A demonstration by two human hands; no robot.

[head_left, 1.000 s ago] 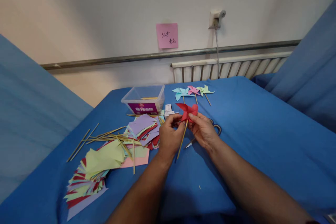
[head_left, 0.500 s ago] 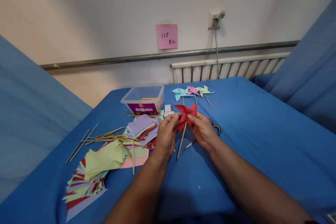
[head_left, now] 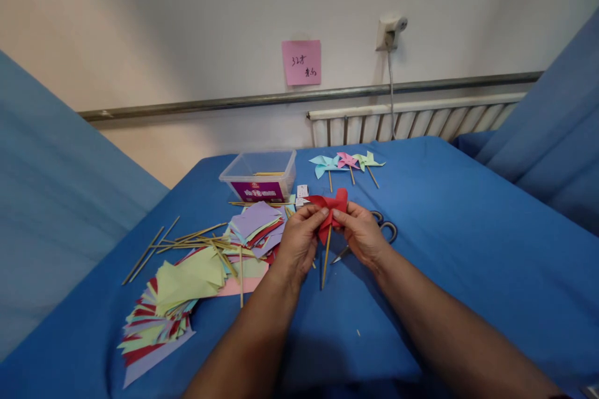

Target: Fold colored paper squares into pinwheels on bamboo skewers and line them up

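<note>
A red paper pinwheel [head_left: 335, 202] is held up between both hands, its thin wooden stick [head_left: 326, 259] pointing down toward the table. My left hand [head_left: 299, 240] pinches the pinwheel's left side with thumb and fingers. On the other side my right hand [head_left: 364, 234] grips it, thumb pressed near the centre. The fingertips behind the paper are hidden. Partly covered by my right hand, a pair of scissors [head_left: 387, 230] lies on the blue cloth. Left of my left hand is a pile of coloured paper squares [head_left: 257, 224].
Finished pinwheels in blue [head_left: 327, 165], pink [head_left: 347, 161] and green [head_left: 369, 161] lie at the back. A clear plastic box [head_left: 257, 168] holds sticks. Loose sticks [head_left: 191, 240] and a fanned paper stack [head_left: 161, 318] cover the left. Small white boxes [head_left: 302, 192] stand behind my hands.
Both thumbs have come closer together at the pinwheel's centre, and my left hand has shifted its hold on the red paper. The whole view has moved slightly.
</note>
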